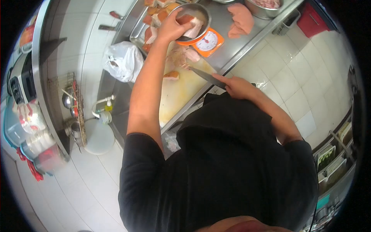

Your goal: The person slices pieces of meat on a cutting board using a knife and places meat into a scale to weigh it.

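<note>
My left hand (174, 28) is reached into a round metal bowl (207, 18), its fingers closed around a piece of meat (196, 28) with a brown skin side. The bowl rests on an orange kitchen scale (217, 40) with a round white dial. In my right hand (239, 87) is a knife (206, 76), its blade pointing toward the cutting board (174, 100). On the board, near the blade tip, lie meat pieces (177, 58), and a smaller skin-on piece (172, 75) sits closer to me.
A metal tray (136, 34) of skin-on meat chunks stands behind my left forearm. Beside it is a white plastic bag (124, 62). An orange-pink cloth (240, 21) and a bowl of meat (266, 4) lie farther right. The counter edge (255, 40) runs diagonally above the tiled floor.
</note>
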The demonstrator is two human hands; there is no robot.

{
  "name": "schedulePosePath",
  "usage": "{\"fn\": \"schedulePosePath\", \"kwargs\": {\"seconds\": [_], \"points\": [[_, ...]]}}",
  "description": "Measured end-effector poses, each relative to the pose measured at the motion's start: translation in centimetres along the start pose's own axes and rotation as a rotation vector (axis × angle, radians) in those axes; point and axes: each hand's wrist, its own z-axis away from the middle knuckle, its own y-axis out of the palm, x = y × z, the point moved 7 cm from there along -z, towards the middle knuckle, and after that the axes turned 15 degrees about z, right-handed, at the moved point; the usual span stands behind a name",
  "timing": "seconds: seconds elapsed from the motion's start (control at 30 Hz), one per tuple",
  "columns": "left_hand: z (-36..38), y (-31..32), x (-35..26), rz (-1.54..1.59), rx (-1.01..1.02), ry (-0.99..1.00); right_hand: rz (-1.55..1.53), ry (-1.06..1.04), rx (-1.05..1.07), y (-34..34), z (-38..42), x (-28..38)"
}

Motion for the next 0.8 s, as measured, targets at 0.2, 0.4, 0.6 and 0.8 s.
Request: {"fn": "schedulePosePath", "kwargs": {"seconds": [0.2, 0.4, 0.6, 0.8], "points": [[6.5, -5.9, 0.0, 0.518, -0.247, -0.081, 0.047, -0.014, 0.018, 0.8, -1.0, 1.1], [20.6, -11.2, 6.2, 0.611, -0.501, 0.033, 0.112, -0.169, 0.067, 2.2, -4.6, 5.3], [32.0, -10.5, 20.7, 0.538, -0.733, -0.148, 0.312, -0.049, 0.193, 0.9, -8.6, 11.3], [38.1, -7.6, 26.1, 0.383, -0.858, -0.071, 0.189, -0.043, 0.042, 2.2, -8.2, 10.1]]}}
